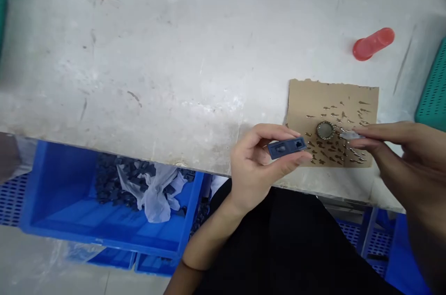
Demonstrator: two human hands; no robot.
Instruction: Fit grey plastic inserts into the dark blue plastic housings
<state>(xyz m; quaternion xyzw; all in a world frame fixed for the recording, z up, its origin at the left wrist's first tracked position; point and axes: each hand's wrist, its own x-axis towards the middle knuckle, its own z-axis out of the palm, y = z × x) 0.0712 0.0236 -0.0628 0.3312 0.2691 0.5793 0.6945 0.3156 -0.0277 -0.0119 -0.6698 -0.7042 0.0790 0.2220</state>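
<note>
My left hand (256,167) pinches a small dark blue plastic block (286,147) between thumb and fingers, just left of a brown cardboard sheet (310,97). Several small metal clips (336,151) lie scattered on the cardboard around a round metal cap (325,130). My right hand (400,155) reaches in from the right and holds a thin silvery metal piece (350,135) over the clips, its tip close to the cap.
A red plastic tube (372,44) lies on the white worktable (156,62) behind the cardboard. A green basket (434,93) sits at the right edge. Below the table's front edge, a blue bin (59,211) holds dark parts and a crumpled plastic bag (153,188).
</note>
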